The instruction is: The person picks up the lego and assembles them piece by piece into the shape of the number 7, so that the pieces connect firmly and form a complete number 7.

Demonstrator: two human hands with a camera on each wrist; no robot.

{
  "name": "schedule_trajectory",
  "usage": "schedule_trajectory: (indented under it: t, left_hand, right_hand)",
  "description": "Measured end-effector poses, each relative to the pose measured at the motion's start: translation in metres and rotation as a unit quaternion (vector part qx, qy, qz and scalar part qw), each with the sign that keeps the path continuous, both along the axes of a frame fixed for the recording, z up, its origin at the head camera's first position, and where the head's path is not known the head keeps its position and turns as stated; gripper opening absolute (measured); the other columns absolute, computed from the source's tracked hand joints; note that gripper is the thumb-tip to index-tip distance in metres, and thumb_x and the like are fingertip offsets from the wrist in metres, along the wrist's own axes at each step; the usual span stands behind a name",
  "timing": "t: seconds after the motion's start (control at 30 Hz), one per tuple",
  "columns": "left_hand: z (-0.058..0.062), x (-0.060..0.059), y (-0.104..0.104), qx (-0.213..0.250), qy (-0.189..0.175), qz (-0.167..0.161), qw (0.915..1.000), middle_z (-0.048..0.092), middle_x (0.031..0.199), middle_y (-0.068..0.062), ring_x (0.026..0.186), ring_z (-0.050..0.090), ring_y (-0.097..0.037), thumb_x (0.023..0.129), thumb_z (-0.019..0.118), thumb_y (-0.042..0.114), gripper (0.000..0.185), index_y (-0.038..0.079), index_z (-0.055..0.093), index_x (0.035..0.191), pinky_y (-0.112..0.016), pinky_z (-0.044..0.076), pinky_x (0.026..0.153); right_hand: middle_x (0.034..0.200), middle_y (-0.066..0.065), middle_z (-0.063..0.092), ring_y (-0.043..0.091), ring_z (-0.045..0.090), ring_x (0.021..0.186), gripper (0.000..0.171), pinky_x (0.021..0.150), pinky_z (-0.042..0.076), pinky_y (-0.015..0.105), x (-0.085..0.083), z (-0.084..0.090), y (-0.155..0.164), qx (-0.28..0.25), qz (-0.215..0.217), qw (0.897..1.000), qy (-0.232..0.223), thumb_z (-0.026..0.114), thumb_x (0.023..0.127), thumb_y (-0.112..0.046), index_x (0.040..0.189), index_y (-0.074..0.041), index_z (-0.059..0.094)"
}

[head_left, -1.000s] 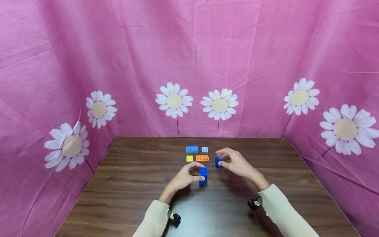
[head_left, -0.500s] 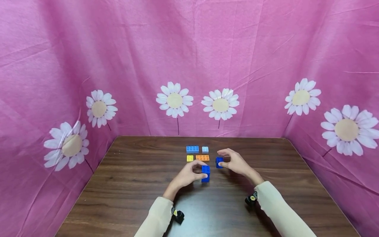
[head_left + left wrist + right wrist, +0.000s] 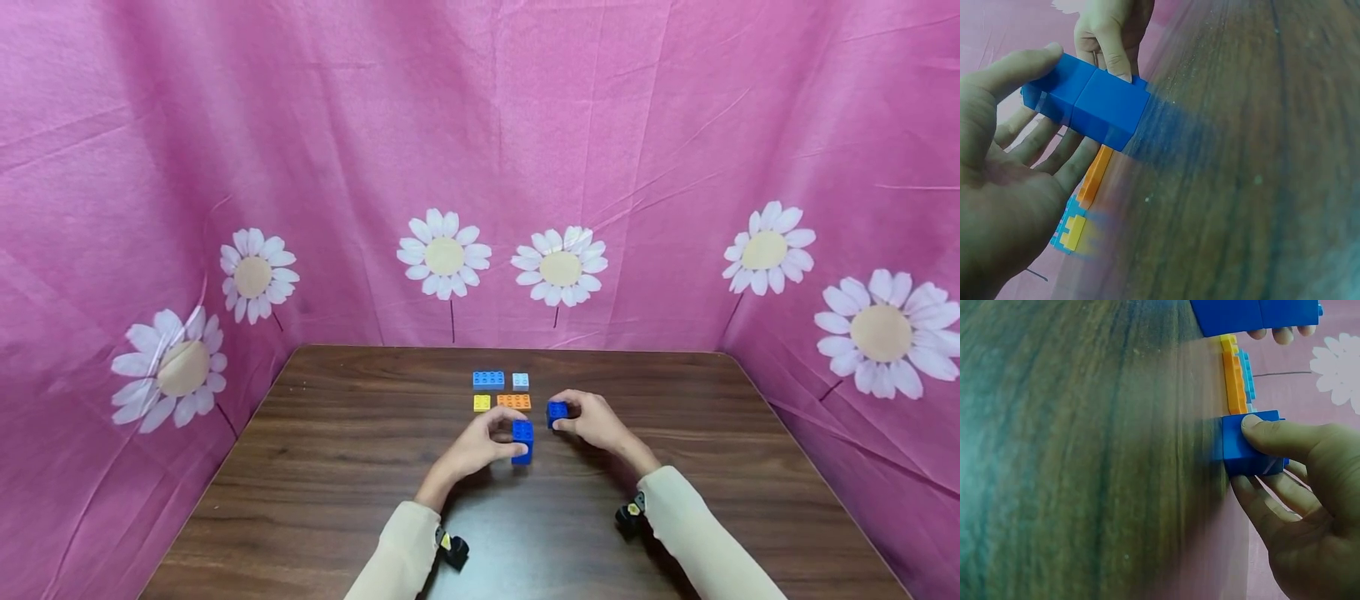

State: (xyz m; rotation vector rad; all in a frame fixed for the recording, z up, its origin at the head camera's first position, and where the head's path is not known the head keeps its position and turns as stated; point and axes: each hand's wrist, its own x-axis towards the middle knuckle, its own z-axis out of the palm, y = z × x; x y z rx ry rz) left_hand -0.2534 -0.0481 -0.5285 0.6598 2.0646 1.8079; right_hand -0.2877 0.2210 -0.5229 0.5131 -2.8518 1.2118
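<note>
My left hand grips a stack of two dark blue bricks standing on the wooden table; in the left wrist view the stack sits between thumb and fingers. My right hand pinches a single dark blue brick resting on the table, thumb on top in the right wrist view. Behind lie a yellow brick, an orange brick, a blue brick and a pale blue brick.
Pink cloth with daisies walls the table on three sides. The loose bricks lie in two rows near the back middle. Bare wood spreads to the left, right and front of the hands.
My right hand has lowered with its blue brick onto the table and closed round it. The left hand with the blue stack has shifted slightly right and forward.
</note>
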Motion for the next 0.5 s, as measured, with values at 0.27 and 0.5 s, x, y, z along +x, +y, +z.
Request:
schedule_trajectory:
  t: [0.27, 0.5]
  left_hand:
    - [-0.001, -0.0022, 0.0013, -0.005, 0.016, 0.017, 0.9997, 0.073, 0.123, -0.011, 0.107, 0.072, -0.02, 0.095, 0.082, 0.015, 0.036, 0.009, 0.071, 0.129, -0.031, 0.061, 0.09]
    - [-0.0027, -0.0016, 0.0008, -0.013, 0.028, 0.023, 0.9992, 0.076, 0.119, -0.01, 0.105, 0.071, -0.016, 0.095, 0.082, 0.017, 0.032, 0.012, 0.074, 0.126, -0.029, 0.059, 0.09]
  right_hand:
    - [0.109, 0.012, 0.079, 0.023, 0.072, 0.098, 0.034, 0.088, 0.06, 0.044, 0.0003, 0.003, -0.001, 0.008, -0.013, 1.0, 0.004, 0.087, 0.088, -0.008, 0.119, -0.005, 0.076]
    - [0.116, 0.015, 0.079, 0.028, 0.074, 0.105, 0.037, 0.09, 0.061, 0.047, 0.0031, -0.0013, -0.0005, 0.013, -0.008, 1.0, 0.003, 0.086, 0.09, -0.011, 0.125, -0.006, 0.075]
